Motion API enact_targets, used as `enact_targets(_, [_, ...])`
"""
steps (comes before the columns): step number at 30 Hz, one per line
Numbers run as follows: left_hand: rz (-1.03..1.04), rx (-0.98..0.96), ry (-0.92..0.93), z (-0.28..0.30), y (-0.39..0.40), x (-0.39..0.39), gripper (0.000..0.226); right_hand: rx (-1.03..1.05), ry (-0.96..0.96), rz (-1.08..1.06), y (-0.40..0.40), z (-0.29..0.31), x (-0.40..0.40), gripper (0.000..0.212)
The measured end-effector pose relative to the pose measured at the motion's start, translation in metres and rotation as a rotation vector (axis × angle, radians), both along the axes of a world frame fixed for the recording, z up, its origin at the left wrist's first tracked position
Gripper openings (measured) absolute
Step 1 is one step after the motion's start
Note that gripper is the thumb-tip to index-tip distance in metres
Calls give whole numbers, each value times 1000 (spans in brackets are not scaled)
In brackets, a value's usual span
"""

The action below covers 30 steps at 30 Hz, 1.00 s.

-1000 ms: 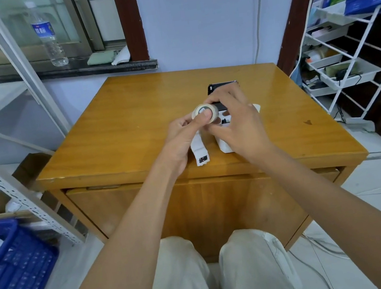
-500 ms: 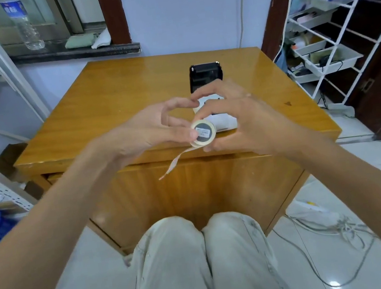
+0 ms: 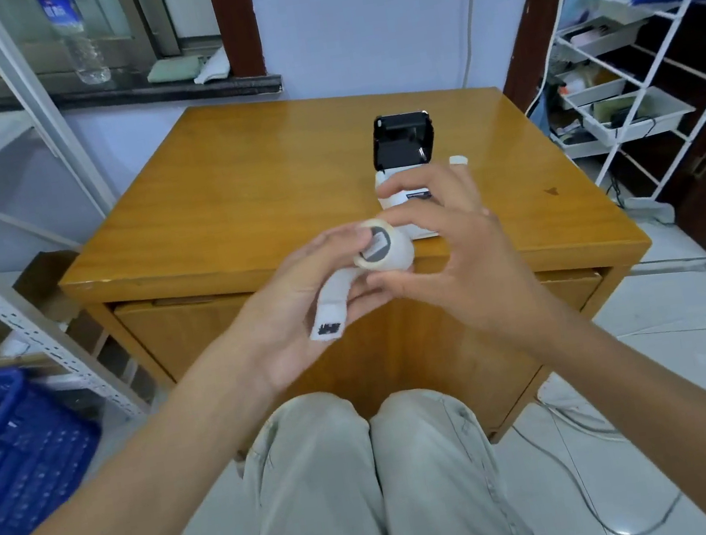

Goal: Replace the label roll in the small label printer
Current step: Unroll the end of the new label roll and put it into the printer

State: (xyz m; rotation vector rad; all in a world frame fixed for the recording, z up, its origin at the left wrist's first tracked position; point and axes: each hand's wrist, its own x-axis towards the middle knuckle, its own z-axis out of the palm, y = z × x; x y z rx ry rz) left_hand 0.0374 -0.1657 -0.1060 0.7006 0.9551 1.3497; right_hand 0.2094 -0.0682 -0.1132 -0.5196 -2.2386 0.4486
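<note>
**Roll Up In Both Hands, Printer Lid Open**

Nearest in, over the lap, the left hand (image 3: 301, 302) and right hand (image 3: 454, 252) both had a closed grip on the label roll (image 3: 380, 248), just off the counter (image 3: 240, 201) edge. A loose tail of labels (image 3: 332, 307) hung across the left palm. Beyond the fingers, the label printer (image 3: 403, 154) sat on the counter, black lid standing up.

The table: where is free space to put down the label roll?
The table is bare across its whole left half and along the far edge. It is crowded only at the right front, where the open label printer stands behind the right hand.
</note>
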Motion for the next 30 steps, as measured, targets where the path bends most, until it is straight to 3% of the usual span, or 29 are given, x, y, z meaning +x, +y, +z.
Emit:
enact_targets(4, [-153, -95, 378, 26, 3, -17, 55, -101, -227, 139, 4, 27, 9, 43])
enact_targets(7, [-218, -58, 497, 31, 9, -19, 50, -162, -245, 160, 3, 37, 12, 42])
enact_targets(12, [-115, -93, 228, 20, 4, 13, 40, 93, 22, -179, -15, 3, 12, 34])
enact_targets(14, [-108, -90, 156, 9, -2, 25, 40, 121, 46, -231, -23, -11, 13, 32])
enact_targets(17, [-112, -106, 80, 5, -3, 32, 42, -78, -74, -77, -17, -2, 27, 35])
enact_targets(22, [-378, -153, 71, 18, 5, 20, 38, -471, -630, 321, -2, 52, 41, 41])
enact_targets(26, [-491, -156, -47, 13, 1, 18, 52, -493, -659, 361, -1, 60, 42, 26])
enact_targets(30, [-279, -192, -168, -1, -7, 26, 48, -453, -537, 213, -8, 43, 42, 27])
